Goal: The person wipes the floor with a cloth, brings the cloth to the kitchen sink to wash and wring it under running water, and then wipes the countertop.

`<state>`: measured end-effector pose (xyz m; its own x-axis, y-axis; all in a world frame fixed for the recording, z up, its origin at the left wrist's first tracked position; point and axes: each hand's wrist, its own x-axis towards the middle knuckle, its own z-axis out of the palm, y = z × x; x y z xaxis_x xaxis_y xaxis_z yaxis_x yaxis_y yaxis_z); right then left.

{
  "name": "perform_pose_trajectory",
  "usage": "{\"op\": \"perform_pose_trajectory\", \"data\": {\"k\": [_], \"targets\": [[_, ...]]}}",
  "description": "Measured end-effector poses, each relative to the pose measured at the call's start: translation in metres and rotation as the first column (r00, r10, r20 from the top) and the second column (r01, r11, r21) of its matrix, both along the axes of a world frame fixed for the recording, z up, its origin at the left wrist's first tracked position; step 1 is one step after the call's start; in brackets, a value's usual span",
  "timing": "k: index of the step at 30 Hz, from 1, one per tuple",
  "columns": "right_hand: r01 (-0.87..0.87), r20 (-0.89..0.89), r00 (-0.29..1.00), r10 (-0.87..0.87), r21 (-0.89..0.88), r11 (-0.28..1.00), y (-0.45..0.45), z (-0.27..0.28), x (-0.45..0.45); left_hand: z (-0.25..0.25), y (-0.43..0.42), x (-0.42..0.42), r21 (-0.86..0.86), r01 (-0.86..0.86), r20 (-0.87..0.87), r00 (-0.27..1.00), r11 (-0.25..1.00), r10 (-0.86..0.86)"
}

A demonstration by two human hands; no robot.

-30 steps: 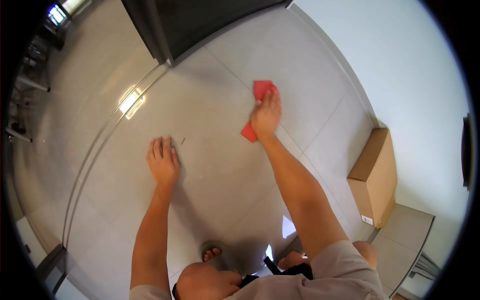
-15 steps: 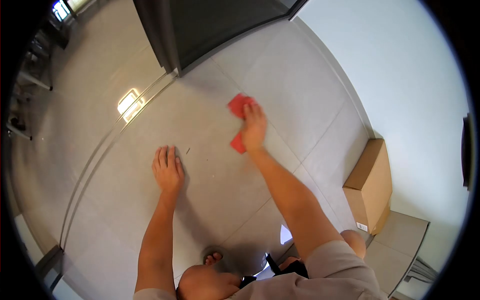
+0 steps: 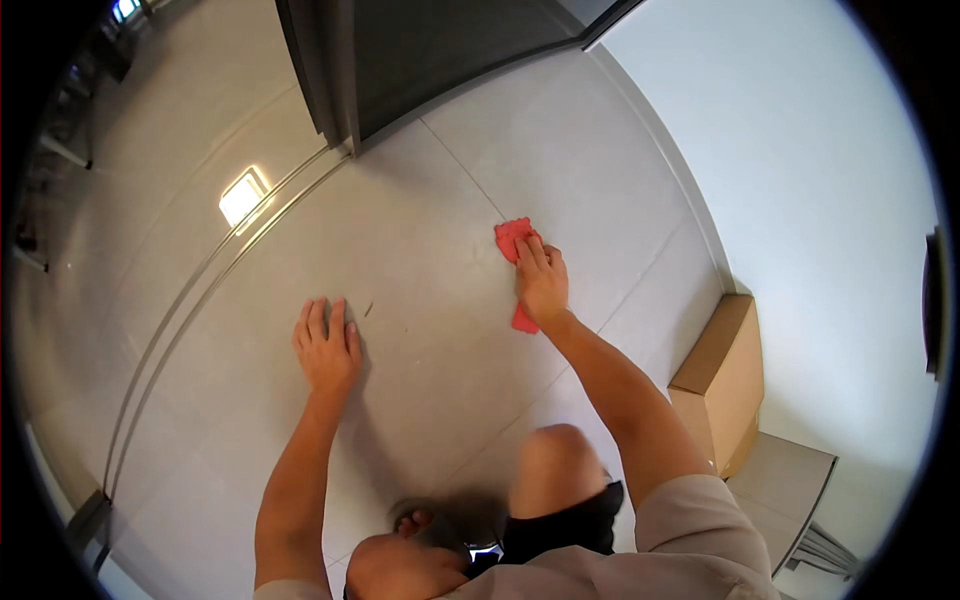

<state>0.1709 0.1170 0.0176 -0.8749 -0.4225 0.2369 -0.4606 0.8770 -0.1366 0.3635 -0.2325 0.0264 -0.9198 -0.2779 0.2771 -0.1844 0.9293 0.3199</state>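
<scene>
A red cloth (image 3: 513, 238) lies bunched against the tiled floor (image 3: 430, 370) under my right hand (image 3: 543, 282). My right fingers press onto it, and its ends stick out above and below the palm. To the left, my left hand (image 3: 327, 345) rests on the tiles with its fingers spread and nothing in them. A small dark sliver (image 3: 369, 309) lies on the floor just right of my left fingertips.
A dark-framed door panel (image 3: 450, 60) stands at the top. Curved floor tracks (image 3: 215, 258) run down the left. Along the white wall (image 3: 800, 200) at right sit a cardboard box (image 3: 725, 370) and a low grey-topped piece (image 3: 785, 490). My bent knee (image 3: 555, 455) is close below.
My right hand has moved the red cloth right and slightly down across the tiles. My right knee has come up into view. The left hand stays about where it was.
</scene>
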Motion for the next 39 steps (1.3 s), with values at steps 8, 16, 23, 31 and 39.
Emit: {"op": "perform_pose_trajectory", "data": {"k": [8, 16, 23, 31, 39], "targets": [[-0.126, -0.121, 0.985, 0.121, -0.028, 0.992, -0.093, -0.006, -0.087, -0.001, 0.004, -0.068, 0.015, -0.177, -0.008, 0.984, 0.984, 0.177], [-0.169, -0.080, 0.983, 0.165, -0.054, 0.984, -0.028, 0.004, -0.059, -0.008, 0.003, -0.068, 0.001, -0.175, 0.035, 0.984, 0.985, 0.175], [-0.212, -0.166, 0.968, 0.187, -0.147, 0.966, -0.130, -0.009, -0.135, -0.001, 0.009, -0.073, -0.031, -0.172, 0.076, 0.982, 0.985, 0.174], [-0.260, -0.087, 0.964, 0.250, -0.132, 0.956, -0.044, 0.000, -0.087, -0.002, 0.007, -0.071, 0.008, -0.172, 0.075, 0.982, 0.985, 0.171], [-0.213, -0.150, 0.971, 0.186, -0.191, 0.958, -0.132, -0.011, -0.137, -0.001, 0.009, -0.073, -0.007, -0.172, 0.087, 0.981, 0.985, 0.172]]}}
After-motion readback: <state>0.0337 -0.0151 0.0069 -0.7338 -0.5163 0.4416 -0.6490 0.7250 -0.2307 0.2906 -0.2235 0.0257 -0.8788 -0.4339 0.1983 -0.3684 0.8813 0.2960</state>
